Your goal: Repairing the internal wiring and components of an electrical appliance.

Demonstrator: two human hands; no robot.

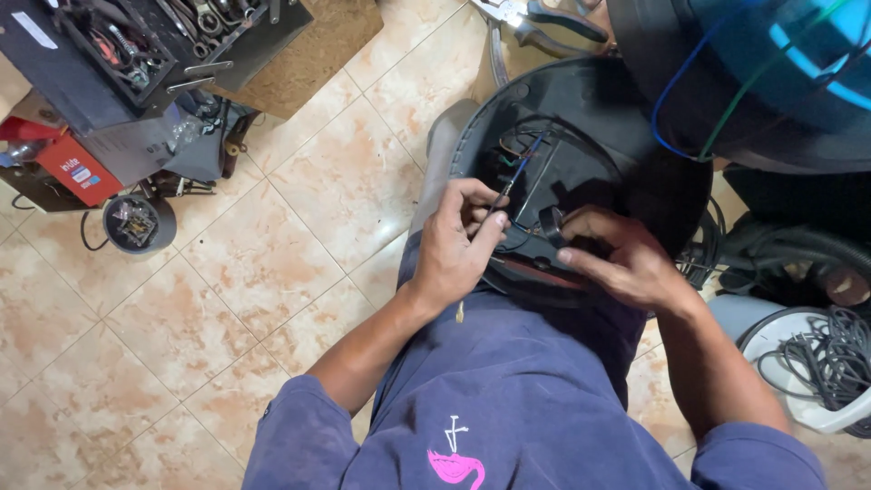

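Left hand: I see my left hand [454, 249] curled at the near left rim of the round black housing [581, 172], which rests on my lap; thumb and fingertips are pinched shut on a thin blue wire [517, 174].
Right hand: my right hand [626, 259] sits at the near right rim of the housing, fingers folded around a small black part [551, 222] and gripping it.
Blue wire: it runs from my left fingertips up and away into the middle of the housing, slightly tilted to the right.
Black housing: a shallow dished shell, open side up, with dark wires lying inside; its near edge shows a reddish strip between my two hands.
Floor: beige and tan tiles [227, 272] carry everything else around me.
Far left corner of the floor: an open black toolbox [136, 45] full of spanners and small tools, a red box [77, 168] just beside it, and a small round black part [136, 222] near that.
Far edge: pliers with dark handles [535, 23] lie beyond the housing.
Far right corner: a big black and blue drum [771, 63], with a blue and a green wire looping down its side.
Right edge: a white tub [817, 413] holding a coil of grey cable.
Clothing: I wear a dark blue shirt [508, 399] with a pink bird print.
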